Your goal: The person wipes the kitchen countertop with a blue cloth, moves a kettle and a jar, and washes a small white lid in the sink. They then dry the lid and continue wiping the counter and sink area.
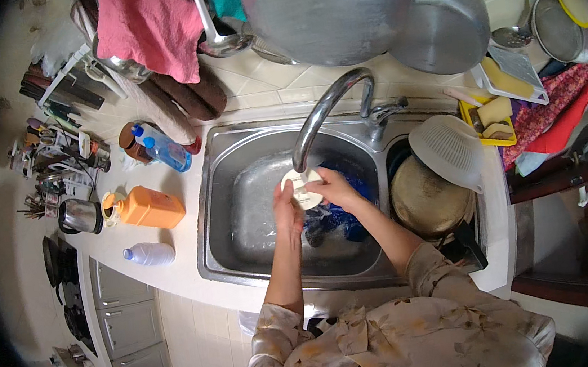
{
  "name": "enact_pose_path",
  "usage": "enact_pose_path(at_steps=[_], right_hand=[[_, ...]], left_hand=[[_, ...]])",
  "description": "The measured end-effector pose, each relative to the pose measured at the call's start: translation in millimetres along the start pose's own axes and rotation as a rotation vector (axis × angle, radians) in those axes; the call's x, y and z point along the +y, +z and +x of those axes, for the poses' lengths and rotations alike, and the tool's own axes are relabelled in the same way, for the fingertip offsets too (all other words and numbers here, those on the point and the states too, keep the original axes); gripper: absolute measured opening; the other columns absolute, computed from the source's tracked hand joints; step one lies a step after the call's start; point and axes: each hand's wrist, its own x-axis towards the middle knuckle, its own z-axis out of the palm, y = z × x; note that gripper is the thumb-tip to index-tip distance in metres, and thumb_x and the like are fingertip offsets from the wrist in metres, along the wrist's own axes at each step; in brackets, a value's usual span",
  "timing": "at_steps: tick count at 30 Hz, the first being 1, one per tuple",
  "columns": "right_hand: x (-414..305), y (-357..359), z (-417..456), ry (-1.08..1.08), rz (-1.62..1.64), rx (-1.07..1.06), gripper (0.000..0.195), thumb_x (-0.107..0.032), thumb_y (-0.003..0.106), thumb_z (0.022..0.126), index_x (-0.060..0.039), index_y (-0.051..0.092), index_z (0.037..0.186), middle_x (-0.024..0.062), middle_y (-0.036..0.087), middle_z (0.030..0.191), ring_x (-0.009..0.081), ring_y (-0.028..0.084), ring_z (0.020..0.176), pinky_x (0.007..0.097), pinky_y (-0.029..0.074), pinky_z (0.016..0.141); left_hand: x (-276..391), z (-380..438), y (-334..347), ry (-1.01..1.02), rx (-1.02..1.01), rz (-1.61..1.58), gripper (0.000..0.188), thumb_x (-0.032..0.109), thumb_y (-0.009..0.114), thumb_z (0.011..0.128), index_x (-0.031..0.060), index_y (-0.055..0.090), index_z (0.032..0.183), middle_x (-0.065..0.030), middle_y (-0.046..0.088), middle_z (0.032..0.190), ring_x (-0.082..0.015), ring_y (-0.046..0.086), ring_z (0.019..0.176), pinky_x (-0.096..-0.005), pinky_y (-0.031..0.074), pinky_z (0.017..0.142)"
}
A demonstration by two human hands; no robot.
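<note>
Both of my hands grip a small round white disc (304, 197), perhaps a lid, beneath the spout of the chrome faucet (314, 118). My left hand (287, 208) has the disc's left edge, thumb on top. At its right side, my right hand (333, 187) presses fingers onto the upper face. Water seems to fall on the disc from the spout. Below, in the stainless steel sink (251, 188), dark blue items (350, 220) lie in water, partly hidden by my right forearm. What exactly they are cannot be made out.
An orange jug (154, 206), a blue bottle (168, 151) and a whitish bottle (151, 253) stand left of the sink. In the smaller basin, a white colander (445, 150) leans over a stained pan (430, 198). Pans (331, 10) and a ladle (226, 43) hang above.
</note>
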Motion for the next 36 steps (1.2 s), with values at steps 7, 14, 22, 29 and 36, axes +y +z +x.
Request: enact_pose_path(at_steps=[7,14,22,29,36], right_hand=[[-8,56,31,0.031,-0.170,0.126,0.052,-0.042,0.074,0.082,0.0007,0.066,0.111,0.0185,0.071,0.101,0.0213,0.068,0.075,0.0317,0.052,0.064],[-14,58,14,-0.089,0.042,-0.055,0.039,-0.034,0.074,0.084,0.0018,0.067,0.098,0.0083,0.067,0.081,0.0142,0.064,0.067,0.0314,0.049,0.054],[16,52,60,0.232,0.681,0.434,0.042,-0.040,0.054,0.097,-0.0012,0.067,0.103,0.0090,0.066,0.097,0.0187,0.064,0.080,0.0375,0.051,0.066],[8,70,20,0.021,0.378,0.350,0.042,-0.040,0.049,0.099,-0.0021,0.066,0.107,0.0118,0.067,0.099,0.0228,0.063,0.090,0.0374,0.049,0.072],[27,73,34,0.014,0.245,0.477,0.040,-0.037,0.056,0.095,0.0010,0.068,0.098,0.0227,0.067,0.097,0.0363,0.065,0.094,0.0417,0.048,0.079]], left_hand=[[8,-9,-15,0.242,0.199,0.161,0.025,0.021,0.054,0.101,0.0013,0.061,0.114,-0.0087,0.067,0.103,-0.0160,0.063,0.088,-0.0315,0.052,0.078],[7,3,-34,0.298,0.277,0.540,0.033,0.027,0.046,0.103,-0.0004,0.064,0.101,-0.0075,0.066,0.088,-0.0142,0.061,0.078,-0.0298,0.049,0.069],[-12,-42,23,0.687,0.059,0.911,0.071,0.013,0.060,0.095,0.0047,0.020,0.153,-0.0199,0.056,0.128,-0.0225,0.057,0.109,-0.0325,0.046,0.093],[-15,-8,-5,0.454,0.293,0.371,0.050,0.024,0.058,0.098,-0.0039,0.044,0.138,-0.0150,0.060,0.117,-0.0186,0.058,0.101,-0.0295,0.048,0.086],[-10,-17,-15,0.209,0.261,0.493,0.031,0.027,0.056,0.100,-0.0004,0.055,0.115,-0.0074,0.064,0.101,-0.0123,0.060,0.088,-0.0259,0.050,0.071]])
